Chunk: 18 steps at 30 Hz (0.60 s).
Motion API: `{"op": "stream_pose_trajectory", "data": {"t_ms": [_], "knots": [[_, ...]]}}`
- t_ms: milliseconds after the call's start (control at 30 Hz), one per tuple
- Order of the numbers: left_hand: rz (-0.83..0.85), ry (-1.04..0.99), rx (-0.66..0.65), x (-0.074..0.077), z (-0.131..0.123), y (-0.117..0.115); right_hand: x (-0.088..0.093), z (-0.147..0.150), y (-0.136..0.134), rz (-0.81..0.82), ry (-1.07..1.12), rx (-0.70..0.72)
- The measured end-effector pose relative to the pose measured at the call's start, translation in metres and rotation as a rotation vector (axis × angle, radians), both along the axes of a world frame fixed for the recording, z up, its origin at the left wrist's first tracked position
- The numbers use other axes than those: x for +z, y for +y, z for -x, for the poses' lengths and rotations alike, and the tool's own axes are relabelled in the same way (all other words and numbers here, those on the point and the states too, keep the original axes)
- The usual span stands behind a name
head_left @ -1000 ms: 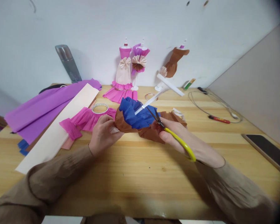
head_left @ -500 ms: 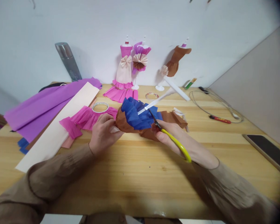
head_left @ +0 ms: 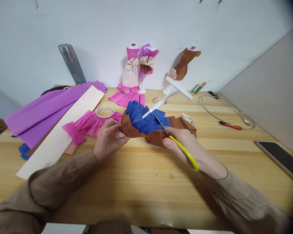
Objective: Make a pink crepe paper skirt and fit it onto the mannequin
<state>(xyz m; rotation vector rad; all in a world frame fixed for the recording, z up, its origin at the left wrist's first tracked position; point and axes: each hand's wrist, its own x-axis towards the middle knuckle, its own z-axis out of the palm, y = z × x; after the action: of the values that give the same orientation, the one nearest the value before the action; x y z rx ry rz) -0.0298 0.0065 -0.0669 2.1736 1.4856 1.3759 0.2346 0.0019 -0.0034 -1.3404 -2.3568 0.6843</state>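
My left hand is closed, pinching the left edge of a ruffled brown and blue crepe paper skirt held just above the wooden table. My right hand grips yellow-handled scissors, whose dark blades point up and left over the blue ruffles. A white stand rod sticks out of the skirt toward the back.
Three small mannequins with paper dresses stand at the wall. Purple crepe paper, a cream strip, a pink ruffle and a tape ring lie left. A phone and cables lie right.
My right hand and the scissors shifted slightly left and toward the skirt, and the white rod tilted a little. My left hand kept its pinch in place.
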Motion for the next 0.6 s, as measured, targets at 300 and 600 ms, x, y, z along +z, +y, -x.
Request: {"op": "stream_pose_trajectory", "data": {"t_ms": [300, 600], "knots": [[-0.028, -0.009, -0.055, 0.0006, 0.0015, 0.0006, -0.0035, -0.0002, -0.003, -0.091, -0.013, -0.059], [0.0, -0.004, -0.088, 0.0048, 0.0019, -0.0004, 0.002, -0.0052, -0.0018, -0.107, -0.005, -0.011]]}}
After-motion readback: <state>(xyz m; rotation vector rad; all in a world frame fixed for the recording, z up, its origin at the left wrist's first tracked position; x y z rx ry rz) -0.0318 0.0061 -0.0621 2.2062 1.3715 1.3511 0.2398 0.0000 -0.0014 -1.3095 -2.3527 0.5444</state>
